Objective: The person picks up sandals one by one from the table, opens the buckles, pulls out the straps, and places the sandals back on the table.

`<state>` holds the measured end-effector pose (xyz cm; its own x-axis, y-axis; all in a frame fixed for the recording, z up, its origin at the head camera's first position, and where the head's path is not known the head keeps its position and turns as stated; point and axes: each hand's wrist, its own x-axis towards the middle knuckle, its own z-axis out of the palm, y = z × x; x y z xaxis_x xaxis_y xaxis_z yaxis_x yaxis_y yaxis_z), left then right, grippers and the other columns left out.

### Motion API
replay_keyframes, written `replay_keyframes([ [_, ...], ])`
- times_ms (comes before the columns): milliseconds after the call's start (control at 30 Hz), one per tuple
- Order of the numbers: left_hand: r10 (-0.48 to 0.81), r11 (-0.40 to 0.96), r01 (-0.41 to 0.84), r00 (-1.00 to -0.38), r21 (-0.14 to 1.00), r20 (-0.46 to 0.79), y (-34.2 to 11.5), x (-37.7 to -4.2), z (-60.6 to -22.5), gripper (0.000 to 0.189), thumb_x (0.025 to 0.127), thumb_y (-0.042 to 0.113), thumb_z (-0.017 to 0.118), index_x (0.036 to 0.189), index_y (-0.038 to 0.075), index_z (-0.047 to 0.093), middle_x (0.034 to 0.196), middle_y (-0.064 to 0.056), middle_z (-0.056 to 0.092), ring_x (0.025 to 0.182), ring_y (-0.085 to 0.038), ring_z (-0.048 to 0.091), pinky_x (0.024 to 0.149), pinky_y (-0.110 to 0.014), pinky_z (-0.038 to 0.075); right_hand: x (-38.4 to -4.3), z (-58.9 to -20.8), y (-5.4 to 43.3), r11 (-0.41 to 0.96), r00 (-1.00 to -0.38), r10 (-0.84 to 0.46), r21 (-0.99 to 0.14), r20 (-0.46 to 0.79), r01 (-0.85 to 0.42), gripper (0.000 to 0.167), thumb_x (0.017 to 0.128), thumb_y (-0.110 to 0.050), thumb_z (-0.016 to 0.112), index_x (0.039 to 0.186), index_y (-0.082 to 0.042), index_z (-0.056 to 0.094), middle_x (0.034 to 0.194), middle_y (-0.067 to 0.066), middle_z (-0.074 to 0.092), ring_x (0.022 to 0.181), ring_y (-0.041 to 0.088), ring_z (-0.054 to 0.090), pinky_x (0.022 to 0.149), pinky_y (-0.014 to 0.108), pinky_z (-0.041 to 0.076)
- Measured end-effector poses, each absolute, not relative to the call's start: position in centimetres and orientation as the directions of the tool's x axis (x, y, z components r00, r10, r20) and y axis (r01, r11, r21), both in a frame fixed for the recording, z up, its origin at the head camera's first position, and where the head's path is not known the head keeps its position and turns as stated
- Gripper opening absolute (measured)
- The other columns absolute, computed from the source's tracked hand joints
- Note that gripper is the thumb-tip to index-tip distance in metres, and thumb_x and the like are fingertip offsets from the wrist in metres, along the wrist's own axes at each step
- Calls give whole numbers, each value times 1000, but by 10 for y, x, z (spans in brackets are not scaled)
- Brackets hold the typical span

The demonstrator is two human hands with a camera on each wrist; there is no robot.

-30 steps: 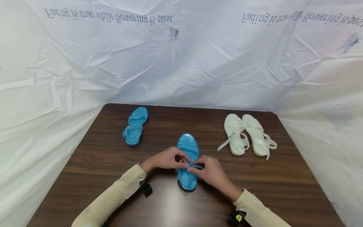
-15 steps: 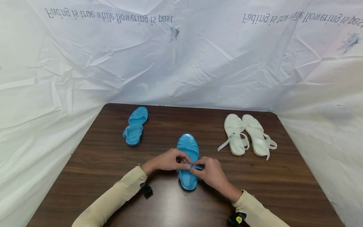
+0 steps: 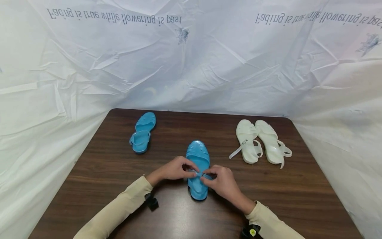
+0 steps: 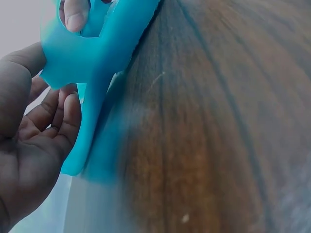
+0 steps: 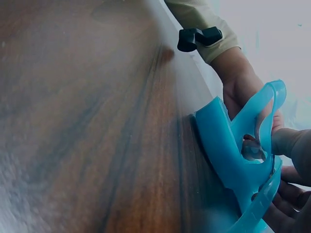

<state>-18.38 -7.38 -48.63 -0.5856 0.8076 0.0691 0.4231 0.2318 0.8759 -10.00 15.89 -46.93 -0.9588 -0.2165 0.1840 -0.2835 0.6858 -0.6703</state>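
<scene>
Blue jelly sandal [image 3: 199, 160]: one, sole down, mid-table [image 3: 268, 186].
Left hand [image 3: 175, 168]: I see thumb and fingertip pinching its strap [image 5: 265, 196].
Right hand [image 3: 223, 182]: thumb and forefinger, pinching the strap.
Second blue sandal [image 3: 145, 123]: far left.
White sandals [image 3: 248, 149]: pair, far right.

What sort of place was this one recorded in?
Probably a makeshift indoor recording space, judging by the creased, printed white sheeting behind and beside a dark wood-grain table, plus the black wrist-worn device on the left arm.
</scene>
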Motion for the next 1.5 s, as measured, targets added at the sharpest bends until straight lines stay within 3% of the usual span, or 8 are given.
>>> replay_keyframes([
  [367, 787, 231, 406, -612, 884, 76, -83, -189, -484, 15, 99, 20, 70, 111, 16, 78, 97, 6, 74, 83, -8, 66, 73, -27, 58, -100, -467, 160, 664, -968, -184, -704, 173, -252, 12, 82, -18, 87, 92, -14, 81, 81, -11, 68, 74, 0, 62, 65, 20, 53],
  [633, 801, 244, 362, -599, 899, 24, -69, -186, -481, 30, 103, 27, 65, 129, 13, 70, 111, 5, 74, 99, -8, 69, 86, -29, 57, -102, -466, 160, 667, -972, -174, -707, 160, -235, 12, 82, -20, 88, 91, -14, 81, 80, -12, 67, 74, 0, 62, 65, 20, 53],
  [833, 826, 185, 401, -559, 897, 79, -59, -185, -484, 20, 102, 24, 66, 119, 18, 75, 113, 8, 74, 101, -8, 68, 86, -29, 57, -100, -467, 160, 658, -971, -173, -714, 166, -240, 14, 82, -21, 88, 92, -14, 82, 79, -13, 67, 74, 0, 62, 66, 20, 53],
  [967, 820, 183, 401, -566, 898, 86, -60, -184, -485, 16, 99, 20, 70, 112, 18, 78, 112, 7, 75, 104, -6, 67, 87, -28, 57, -100, -469, 160, 662, -971, -172, -711, 166, -239, 14, 82, -21, 88, 93, -16, 82, 79, -14, 67, 74, 0, 61, 65, 20, 53],
  [1267, 801, 198, 414, -591, 889, 96, -64, -184, -487, 15, 96, 22, 74, 109, 15, 80, 108, 3, 77, 98, -5, 68, 83, -26, 57, -98, -471, 161, 672, -971, -165, -702, 170, -237, 11, 82, -20, 88, 91, -17, 82, 81, -14, 68, 75, -1, 61, 66, 21, 52],
  [1500, 773, 230, 399, -629, 887, 83, -80, -187, -483, 14, 97, 21, 73, 108, 16, 79, 100, 6, 76, 76, -7, 65, 69, -26, 57, -97, -471, 162, 638, -979, -133, -743, 152, -202, 10, 81, -16, 88, 89, -16, 82, 78, -12, 67, 73, 1, 62, 65, 21, 54],
])
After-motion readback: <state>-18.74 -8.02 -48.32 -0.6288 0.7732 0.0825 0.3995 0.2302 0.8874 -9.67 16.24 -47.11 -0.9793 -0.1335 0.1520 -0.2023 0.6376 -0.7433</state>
